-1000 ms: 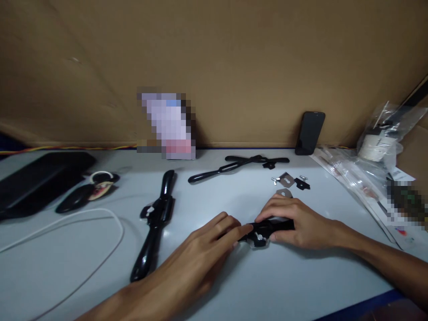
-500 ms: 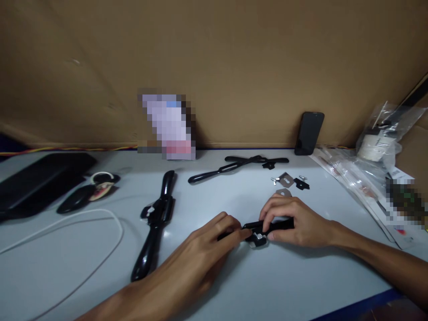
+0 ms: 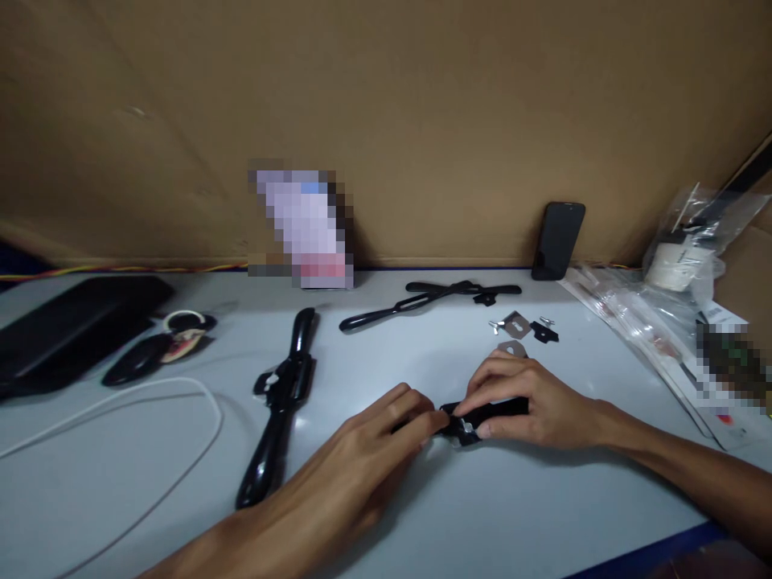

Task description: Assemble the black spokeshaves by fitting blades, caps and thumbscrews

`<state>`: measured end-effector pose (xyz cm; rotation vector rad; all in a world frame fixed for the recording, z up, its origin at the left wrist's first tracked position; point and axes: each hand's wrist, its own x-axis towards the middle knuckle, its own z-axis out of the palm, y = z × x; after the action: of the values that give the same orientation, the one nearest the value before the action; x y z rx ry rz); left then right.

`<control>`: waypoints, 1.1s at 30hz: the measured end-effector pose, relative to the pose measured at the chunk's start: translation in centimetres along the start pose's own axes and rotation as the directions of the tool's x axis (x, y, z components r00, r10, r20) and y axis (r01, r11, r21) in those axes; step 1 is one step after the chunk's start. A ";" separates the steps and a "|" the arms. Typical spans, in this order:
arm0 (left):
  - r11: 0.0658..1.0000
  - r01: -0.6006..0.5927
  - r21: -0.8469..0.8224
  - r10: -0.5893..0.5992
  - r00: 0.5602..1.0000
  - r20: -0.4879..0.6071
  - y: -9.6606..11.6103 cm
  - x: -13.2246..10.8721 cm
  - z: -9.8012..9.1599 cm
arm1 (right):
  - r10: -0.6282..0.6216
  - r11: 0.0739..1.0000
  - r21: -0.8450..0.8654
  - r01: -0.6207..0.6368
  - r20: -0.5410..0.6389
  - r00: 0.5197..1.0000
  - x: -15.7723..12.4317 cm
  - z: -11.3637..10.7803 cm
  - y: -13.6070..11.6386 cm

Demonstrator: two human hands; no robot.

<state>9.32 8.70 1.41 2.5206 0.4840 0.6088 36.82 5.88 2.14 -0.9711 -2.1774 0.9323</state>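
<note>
A black spokeshave [image 3: 498, 412] lies crosswise on the table under both hands. My left hand [image 3: 386, 434] is closed round its left handle, its fingertips near the body. My right hand [image 3: 534, 398] arches over the right handle. Its index finger and thumb are on either side of a small silver screw [image 3: 467, 427] at the black cap plate, in a pinch. Part of the tool is hidden by my fingers. Left of my hands lies another black spokeshave [image 3: 282, 394] with its plate and screw fitted.
Behind are two bare spokeshave bodies [image 3: 416, 301], a black cap plate [image 3: 544, 331], steel blades [image 3: 516, 325] and wing screws [image 3: 495, 326]. A phone [image 3: 558, 241] leans on the cardboard wall. Plastic packets [image 3: 645, 338] lie right; a black case [image 3: 78, 330], keys [image 3: 141, 358] and white cable [image 3: 211, 402] lie left.
My right index finger has moved left and down across the tool's body, beside the silver screw. My left hand stays almost still on its handle.
</note>
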 end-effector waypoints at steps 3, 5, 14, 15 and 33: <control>1.000 -0.016 -0.010 0.016 1.000 0.013 0.0 -0.1 0.0 | -0.012 0.999 -0.029 0.012 0.021 1.000 0.0 0.0 0.1; 1.000 -0.009 -0.010 0.010 1.000 0.020 -0.2 -0.2 0.2 | -0.009 0.999 -0.042 0.010 0.031 0.999 0.0 0.0 0.0; 1.000 0.015 -0.027 -0.015 1.000 0.005 -0.2 -0.2 0.3 | 0.046 0.997 -0.062 -0.043 0.047 0.998 0.0 -0.2 -0.4; 0.999 0.032 -0.036 -0.032 0.999 -0.007 -0.2 -0.2 0.4 | 0.053 0.997 -0.064 -0.050 0.047 0.997 0.0 -0.2 -0.4; 0.992 0.020 0.127 -0.027 0.998 0.052 -1.3 -0.4 0.6 | -0.049 0.998 -0.041 0.049 0.001 0.999 -0.1 1.0 -0.5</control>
<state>9.01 9.36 0.14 2.6391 0.5476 0.5151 35.99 5.22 1.89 -0.9328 -2.2181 0.8684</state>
